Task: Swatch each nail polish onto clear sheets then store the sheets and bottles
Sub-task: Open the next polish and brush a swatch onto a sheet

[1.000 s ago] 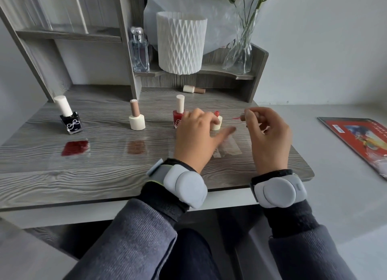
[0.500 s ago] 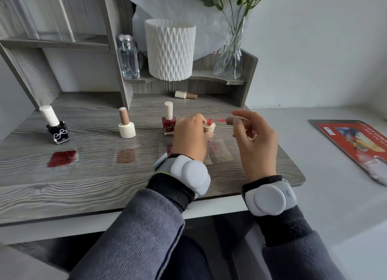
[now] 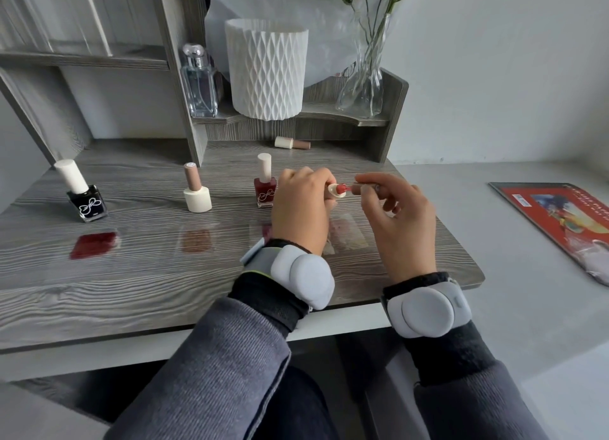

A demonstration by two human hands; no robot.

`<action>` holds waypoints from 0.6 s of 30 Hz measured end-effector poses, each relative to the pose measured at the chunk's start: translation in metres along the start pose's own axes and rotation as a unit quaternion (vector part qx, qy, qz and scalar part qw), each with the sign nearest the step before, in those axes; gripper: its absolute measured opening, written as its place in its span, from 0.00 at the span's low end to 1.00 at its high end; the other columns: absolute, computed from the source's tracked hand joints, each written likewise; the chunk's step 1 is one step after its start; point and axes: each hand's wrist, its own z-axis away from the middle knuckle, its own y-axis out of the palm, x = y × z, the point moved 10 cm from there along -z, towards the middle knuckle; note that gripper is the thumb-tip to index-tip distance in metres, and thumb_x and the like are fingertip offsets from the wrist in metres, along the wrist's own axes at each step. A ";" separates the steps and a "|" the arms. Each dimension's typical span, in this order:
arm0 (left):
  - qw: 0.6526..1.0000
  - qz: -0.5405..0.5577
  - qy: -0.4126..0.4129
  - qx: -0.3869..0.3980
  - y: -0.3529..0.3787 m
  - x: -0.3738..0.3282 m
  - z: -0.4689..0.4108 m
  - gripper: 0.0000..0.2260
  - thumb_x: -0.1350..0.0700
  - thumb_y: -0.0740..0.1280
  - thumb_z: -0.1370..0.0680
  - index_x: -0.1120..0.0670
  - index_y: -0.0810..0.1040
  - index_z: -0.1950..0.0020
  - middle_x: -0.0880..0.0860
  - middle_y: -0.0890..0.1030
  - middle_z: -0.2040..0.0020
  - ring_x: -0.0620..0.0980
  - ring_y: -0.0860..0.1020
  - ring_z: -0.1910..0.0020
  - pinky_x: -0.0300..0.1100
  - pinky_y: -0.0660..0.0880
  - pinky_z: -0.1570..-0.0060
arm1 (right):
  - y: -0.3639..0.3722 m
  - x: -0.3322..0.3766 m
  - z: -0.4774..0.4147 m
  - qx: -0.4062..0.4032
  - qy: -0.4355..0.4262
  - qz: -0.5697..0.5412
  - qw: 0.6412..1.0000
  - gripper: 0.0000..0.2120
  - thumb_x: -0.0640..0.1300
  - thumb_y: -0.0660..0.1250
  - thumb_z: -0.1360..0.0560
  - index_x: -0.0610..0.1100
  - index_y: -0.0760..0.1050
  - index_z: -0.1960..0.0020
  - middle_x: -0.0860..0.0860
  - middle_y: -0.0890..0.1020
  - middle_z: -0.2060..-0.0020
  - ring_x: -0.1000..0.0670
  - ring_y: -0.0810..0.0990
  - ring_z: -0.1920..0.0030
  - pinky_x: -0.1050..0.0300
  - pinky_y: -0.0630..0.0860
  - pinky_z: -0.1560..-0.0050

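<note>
Just right of the frame's centre, the left hand curls round a small cream polish bottle, holding it tilted just above the grey wood desk; the right hand pinches the tan brush cap between thumb and fingertips, with the red-coated brush at the bottle's red-smeared neck (whether the bristles are inside the opening is hard to tell). Below the hands, a clear sheet with a pale reddish swatch lies flat on the desk; another swatch shows partly behind the left wrist. Further left lie a brown swatch and, at the left of the frame, a dark red swatch. Behind them three capped bottles stand upright in a row: a black bottle at the left, a cream bottle with a tan cap, and a red bottle just beside the left hand. A fifth bottle lies on its side under the low shelf at upper centre; on that shelf stand a perfume bottle, a white ribbed pot and a glass vase of stems. A red magazine lies at the right edge.
</note>
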 end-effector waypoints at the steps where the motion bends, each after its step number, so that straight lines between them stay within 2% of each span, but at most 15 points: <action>1: 1.000 0.001 0.002 -0.004 -0.001 -0.001 0.000 0.07 0.61 0.69 0.26 0.52 0.79 0.51 0.49 0.78 0.55 0.47 0.64 0.54 0.40 0.59 0.57 | 0.000 0.000 0.000 0.000 -0.001 0.004 1.000 0.13 0.51 0.60 0.26 0.51 0.81 0.50 0.54 0.84 0.60 0.51 0.74 0.59 0.66 0.69 0.58; 4: 1.000 0.003 0.007 -0.011 -0.003 -0.003 0.001 0.08 0.62 0.70 0.27 0.52 0.79 0.51 0.49 0.78 0.55 0.48 0.66 0.53 0.40 0.60 0.56 | -0.003 0.001 0.000 -0.011 0.000 0.003 1.000 0.11 0.49 0.61 0.26 0.51 0.80 0.50 0.54 0.84 0.60 0.52 0.74 0.60 0.65 0.69 0.58; 7: 0.999 0.013 0.028 -0.017 -0.007 -0.010 0.002 0.09 0.63 0.70 0.28 0.51 0.80 0.52 0.50 0.78 0.54 0.51 0.71 0.53 0.43 0.66 0.55 | -0.001 0.000 0.000 -0.002 0.011 0.010 1.000 0.09 0.46 0.64 0.25 0.49 0.81 0.48 0.57 0.80 0.63 0.52 0.73 0.61 0.66 0.69 0.59; 10: 0.998 0.037 0.042 -0.028 -0.012 -0.017 0.003 0.10 0.64 0.70 0.28 0.51 0.80 0.52 0.49 0.77 0.54 0.51 0.75 0.55 0.47 0.72 0.60 | 0.001 -0.004 0.000 0.007 0.027 0.013 1.000 0.08 0.43 0.66 0.24 0.47 0.79 0.47 0.58 0.75 0.66 0.50 0.73 0.61 0.59 0.70 0.59; 14: 0.997 0.054 0.038 -0.029 -0.014 -0.017 0.005 0.10 0.65 0.69 0.27 0.52 0.80 0.51 0.48 0.76 0.51 0.49 0.77 0.57 0.47 0.75 0.62 | 0.003 -0.007 0.000 0.014 0.027 0.001 1.000 0.06 0.45 0.65 0.24 0.48 0.79 0.49 0.52 0.82 0.62 0.46 0.79 0.57 0.54 0.72 0.59; 16: 0.997 0.064 0.032 -0.027 -0.013 -0.015 0.004 0.10 0.65 0.70 0.27 0.52 0.81 0.50 0.48 0.76 0.52 0.49 0.78 0.57 0.48 0.76 0.61 | 0.005 -0.009 -0.001 0.020 0.022 -0.008 1.000 0.07 0.46 0.63 0.24 0.49 0.78 0.49 0.52 0.84 0.59 0.45 0.81 0.56 0.51 0.75 0.58; 18: 0.996 0.078 0.019 -0.024 -0.013 -0.010 0.003 0.10 0.64 0.70 0.27 0.51 0.82 0.50 0.48 0.76 0.53 0.48 0.77 0.58 0.46 0.75 0.61 | 0.009 -0.008 -0.001 0.038 0.010 -0.006 0.999 0.07 0.43 0.64 0.22 0.49 0.78 0.46 0.54 0.85 0.56 0.47 0.81 0.53 0.52 0.74 0.56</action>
